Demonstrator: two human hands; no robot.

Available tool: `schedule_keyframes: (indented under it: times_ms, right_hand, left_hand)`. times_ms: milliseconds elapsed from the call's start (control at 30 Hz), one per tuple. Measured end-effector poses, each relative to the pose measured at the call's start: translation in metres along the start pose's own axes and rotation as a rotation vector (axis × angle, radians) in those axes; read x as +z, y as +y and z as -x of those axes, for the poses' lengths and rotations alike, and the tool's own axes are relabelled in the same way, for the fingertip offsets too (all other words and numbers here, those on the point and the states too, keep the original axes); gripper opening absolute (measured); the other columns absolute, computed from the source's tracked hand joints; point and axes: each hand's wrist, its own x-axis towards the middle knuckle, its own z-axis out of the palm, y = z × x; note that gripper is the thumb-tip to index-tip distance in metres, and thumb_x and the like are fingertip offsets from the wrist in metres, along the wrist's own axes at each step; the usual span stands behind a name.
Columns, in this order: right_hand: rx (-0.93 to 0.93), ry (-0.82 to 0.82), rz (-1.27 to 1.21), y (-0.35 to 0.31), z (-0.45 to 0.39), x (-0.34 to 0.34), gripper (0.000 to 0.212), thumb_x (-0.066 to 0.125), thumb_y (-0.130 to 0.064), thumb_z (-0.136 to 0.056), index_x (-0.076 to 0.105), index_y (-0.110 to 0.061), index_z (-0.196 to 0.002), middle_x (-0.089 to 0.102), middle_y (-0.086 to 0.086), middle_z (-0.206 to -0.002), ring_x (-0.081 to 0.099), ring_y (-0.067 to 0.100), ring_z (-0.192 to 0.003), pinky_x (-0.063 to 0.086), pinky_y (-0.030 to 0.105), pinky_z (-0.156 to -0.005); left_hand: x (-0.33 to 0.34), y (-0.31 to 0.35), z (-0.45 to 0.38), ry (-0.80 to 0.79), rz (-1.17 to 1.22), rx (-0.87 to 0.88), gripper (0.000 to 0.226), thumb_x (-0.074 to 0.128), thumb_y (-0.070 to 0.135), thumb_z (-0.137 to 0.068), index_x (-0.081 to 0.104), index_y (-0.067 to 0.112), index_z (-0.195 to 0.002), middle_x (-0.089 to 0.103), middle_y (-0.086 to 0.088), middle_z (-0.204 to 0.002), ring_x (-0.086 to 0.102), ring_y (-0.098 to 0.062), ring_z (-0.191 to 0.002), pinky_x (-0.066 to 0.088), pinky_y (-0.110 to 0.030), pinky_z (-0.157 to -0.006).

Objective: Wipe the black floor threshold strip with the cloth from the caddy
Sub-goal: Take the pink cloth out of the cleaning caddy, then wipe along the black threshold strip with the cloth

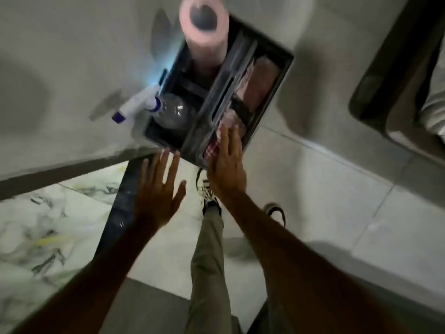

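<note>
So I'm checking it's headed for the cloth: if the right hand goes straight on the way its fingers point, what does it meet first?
Probably the pink cloth in the near end of the caddy; the right hand already overlaps it, though depth is unclear.

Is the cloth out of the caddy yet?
Not yet. The cloth lies inside the caddy; the open right hand reaches over it, holding nothing.

Pink paper roll (204,27), spray bottle (154,108), seemingly marbled tile (43,227).
</note>
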Motion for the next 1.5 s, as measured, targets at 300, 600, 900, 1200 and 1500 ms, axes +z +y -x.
schedule_keyframes:
  times_ms: [300, 600, 900, 1200, 1500]
  right_hand:
    - [0.253, -0.023, 0.022, 0.015, -0.099, 0.059, 0.1, 0.065, -0.011, -0.106, -0.008, -0.023, -0.173, -0.016, 0.012, -0.182, 0.021, 0.045, -0.165, 0.052, 0.061, -0.12]
    - [0.175, 0.078, 0.177, 0.026, -0.106, 0.07, 0.096, 0.066, 0.0, -0.102, 0.006, -0.019, -0.174, -0.007, 0.017, -0.182, 0.048, 0.04, -0.153, 0.052, 0.053, -0.119]
    - [0.026, 0.209, 0.029, 0.001, -0.041, 0.043, 0.072, 0.068, -0.013, -0.104, 0.034, -0.012, -0.167, 0.025, 0.012, -0.179, 0.036, 0.033, -0.162, 0.045, 0.053, -0.129]
    - [-0.292, -0.014, -0.021, -0.015, 0.115, 0.028, 0.057, 0.043, -0.011, -0.115, 0.027, -0.009, -0.169, 0.031, 0.017, -0.176, 0.043, 0.033, -0.158, 0.046, 0.057, -0.127]
    - [-0.478, -0.283, 0.071, -0.052, 0.173, 0.158, 0.05, 0.046, 0.002, -0.112, 0.038, 0.003, -0.162, 0.042, 0.016, -0.17, 0.048, -0.002, -0.151, 0.031, -0.005, -0.116]
  left_hand:
    - [0.067, -0.041, -0.057, -0.033, -0.009, 0.091, 0.08, 0.032, 0.062, -0.112, 0.015, 0.016, -0.176, 0.013, -0.016, -0.184, 0.01, -0.037, -0.171, 0.013, -0.064, -0.137]
    - [0.094, -0.042, -0.059, 0.123, -0.016, 0.072, 0.081, 0.032, 0.065, -0.113, 0.014, 0.017, -0.176, 0.015, -0.017, -0.184, 0.011, -0.038, -0.171, 0.01, -0.064, -0.137]
    - [0.072, -0.021, -0.027, 0.213, 0.074, -0.097, 0.078, 0.031, 0.06, -0.115, 0.015, 0.014, -0.175, 0.013, -0.019, -0.184, 0.011, -0.037, -0.171, 0.006, -0.06, -0.138]
    - [0.052, 0.042, 0.135, 0.242, 0.347, -0.489, 0.073, 0.042, 0.049, -0.114, 0.023, 0.008, -0.172, 0.02, -0.025, -0.18, 0.017, -0.041, -0.169, 0.013, -0.063, -0.139]
    - [0.127, 0.004, 0.28, 0.124, 0.485, -0.819, 0.077, 0.026, 0.057, -0.111, 0.015, 0.016, -0.175, 0.011, -0.016, -0.184, 0.007, -0.033, -0.172, 0.004, -0.057, -0.141]
